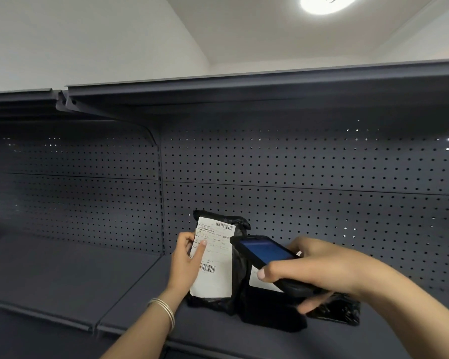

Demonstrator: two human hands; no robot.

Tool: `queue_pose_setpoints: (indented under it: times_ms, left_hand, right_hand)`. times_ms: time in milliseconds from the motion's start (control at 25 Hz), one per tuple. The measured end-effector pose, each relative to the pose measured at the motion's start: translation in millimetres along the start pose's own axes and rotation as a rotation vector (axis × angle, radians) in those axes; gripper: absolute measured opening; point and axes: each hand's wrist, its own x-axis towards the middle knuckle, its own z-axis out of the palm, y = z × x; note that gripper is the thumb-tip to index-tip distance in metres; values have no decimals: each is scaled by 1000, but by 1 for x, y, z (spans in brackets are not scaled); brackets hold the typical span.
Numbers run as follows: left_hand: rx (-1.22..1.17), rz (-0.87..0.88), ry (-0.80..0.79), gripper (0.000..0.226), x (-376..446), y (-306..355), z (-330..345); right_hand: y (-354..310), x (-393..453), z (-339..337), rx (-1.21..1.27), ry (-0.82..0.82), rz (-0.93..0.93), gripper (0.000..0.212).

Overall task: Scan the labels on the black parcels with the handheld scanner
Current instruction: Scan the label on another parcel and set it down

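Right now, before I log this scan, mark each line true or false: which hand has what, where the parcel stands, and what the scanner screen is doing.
1. The left hand holds a black parcel upright on the shelf. True.
2. The right hand holds the scanner. True.
3. The scanner's screen is dark. False: it glows blue.
4. The parcel's label faces the back panel. False: it faces the camera, barcodes showing.
5. The left wrist is bare. False: it wears thin bangles.
6. A second label shows under the scanner. True.
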Motion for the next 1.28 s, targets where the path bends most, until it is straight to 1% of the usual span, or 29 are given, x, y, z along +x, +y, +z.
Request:
queue_pose_setpoints:
  times_ms: [40,80,120,240,360,440,560,640,680,920,1040,1120,1200,1280]
  left_hand:
    - [0,-22,-13,14,5,-2,0]
    - [-7,-43,-32,14,11,-7,0]
    - [-12,-73,-55,14,16,-12,0]
    - [-29,-186,-127,16,29,-32,3]
    - [33,-292,-230,19,37,-51,5]
    - [60,-324,-281,22,39,-60,6]
    - [96,-281,-294,33,45,-63,7]
    - [106,-238,-298,47,53,-64,6]
    - [102,-223,-309,48,56,-62,7]
    - [-128,-149,-410,38,58,-23,22]
    - [-176,-122,-444,36,49,-8,39]
    - [-178,-112,-460,36,43,0,55]
    - [-183,-118,-466,37,37,7,71]
    - [-187,-120,-482,37,27,15,93]
  right_hand:
    - [1,3,2,-1,19,21,76]
    - [2,7,3,9,36,36,80]
    - [2,9,4,28,47,39,78]
    - [1,17,9,81,72,36,65]
    - [-2,32,16,107,113,69,61]
    - [-4,43,21,131,148,86,59]
    - [-8,58,29,146,177,98,57]
    - [-9,69,35,152,198,100,62]
    - [-10,74,39,154,210,102,64]
    - [-4,92,48,171,292,125,54]
    - [15,92,37,187,317,144,34]
    - [32,89,24,192,346,160,30]
    - [50,86,9,197,360,190,38]
    - [76,84,-11,195,370,218,56]
